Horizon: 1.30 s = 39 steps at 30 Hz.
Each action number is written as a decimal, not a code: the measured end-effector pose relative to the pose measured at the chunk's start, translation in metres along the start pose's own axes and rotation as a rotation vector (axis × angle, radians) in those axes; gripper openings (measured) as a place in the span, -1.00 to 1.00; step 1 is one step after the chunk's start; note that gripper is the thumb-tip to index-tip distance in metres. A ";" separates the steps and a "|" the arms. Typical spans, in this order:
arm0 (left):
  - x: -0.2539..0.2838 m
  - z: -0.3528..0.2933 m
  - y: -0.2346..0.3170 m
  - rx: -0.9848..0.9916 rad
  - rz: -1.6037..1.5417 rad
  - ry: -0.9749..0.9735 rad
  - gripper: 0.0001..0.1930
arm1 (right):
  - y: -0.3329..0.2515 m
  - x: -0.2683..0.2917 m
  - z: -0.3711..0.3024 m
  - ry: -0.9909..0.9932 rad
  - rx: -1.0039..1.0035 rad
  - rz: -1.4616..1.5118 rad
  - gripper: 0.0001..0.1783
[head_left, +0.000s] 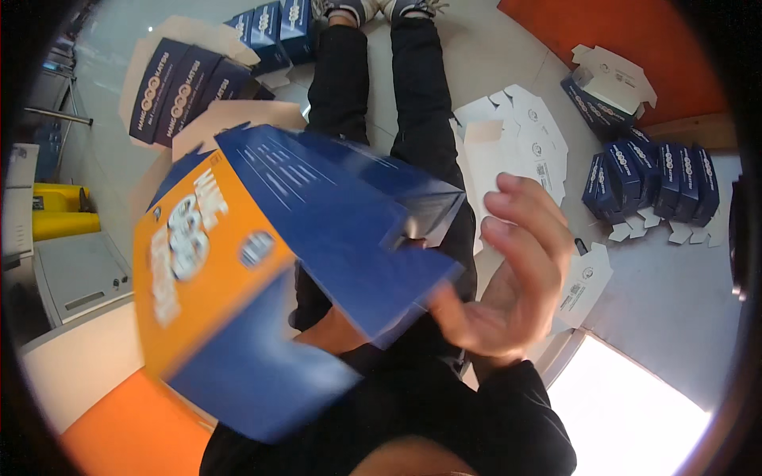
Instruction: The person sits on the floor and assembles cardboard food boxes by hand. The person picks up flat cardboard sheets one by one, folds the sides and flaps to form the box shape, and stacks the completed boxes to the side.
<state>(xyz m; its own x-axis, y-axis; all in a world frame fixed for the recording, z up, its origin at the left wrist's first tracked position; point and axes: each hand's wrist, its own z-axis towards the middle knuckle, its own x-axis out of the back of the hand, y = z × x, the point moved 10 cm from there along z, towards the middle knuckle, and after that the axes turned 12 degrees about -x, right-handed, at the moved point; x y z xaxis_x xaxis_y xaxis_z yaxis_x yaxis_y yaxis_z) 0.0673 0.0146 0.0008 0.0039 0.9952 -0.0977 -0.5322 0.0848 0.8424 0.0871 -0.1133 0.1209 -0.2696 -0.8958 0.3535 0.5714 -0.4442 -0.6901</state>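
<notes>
A blue and orange cardboard box, partly folded with flaps sticking out, is held up tilted in front of my body and blurred by motion. My left hand is behind it; only some skin shows below the box, and the fingers are hidden. To the right of the box is my right hand, its fingers raised, slightly curled and apart. The right thumb is at the edge of a blue flap; whether it presses on it I cannot tell. Inside the box, a grey-white inner face shows at the right end.
My legs stretch away ahead. Blue boxes stand at the far left, with more boxes beyond them. Flat white cartons lie right of my legs. Several folded blue boxes stand at the right. A grey cabinet is at the left.
</notes>
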 end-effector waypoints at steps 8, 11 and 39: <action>0.001 0.017 -0.003 0.083 -0.276 -0.021 -0.50 | -0.054 -0.014 -0.005 -0.022 0.429 -0.184 -0.73; 0.003 0.023 -0.005 0.094 -0.330 -0.044 -0.48 | -0.031 -0.012 -0.017 -0.040 0.402 -0.253 -0.72; 0.004 0.037 -0.010 0.205 -0.625 -0.072 -0.23 | 0.042 -0.029 -0.028 -0.149 0.083 -0.050 -0.51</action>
<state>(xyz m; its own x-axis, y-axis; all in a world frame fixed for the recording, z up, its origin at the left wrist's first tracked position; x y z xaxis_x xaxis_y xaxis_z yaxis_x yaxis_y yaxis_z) 0.1039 0.0191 0.0116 0.3202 0.7556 -0.5714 -0.2392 0.6481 0.7230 0.0973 -0.1069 0.0643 -0.1850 -0.8576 0.4799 0.6241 -0.4797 -0.6168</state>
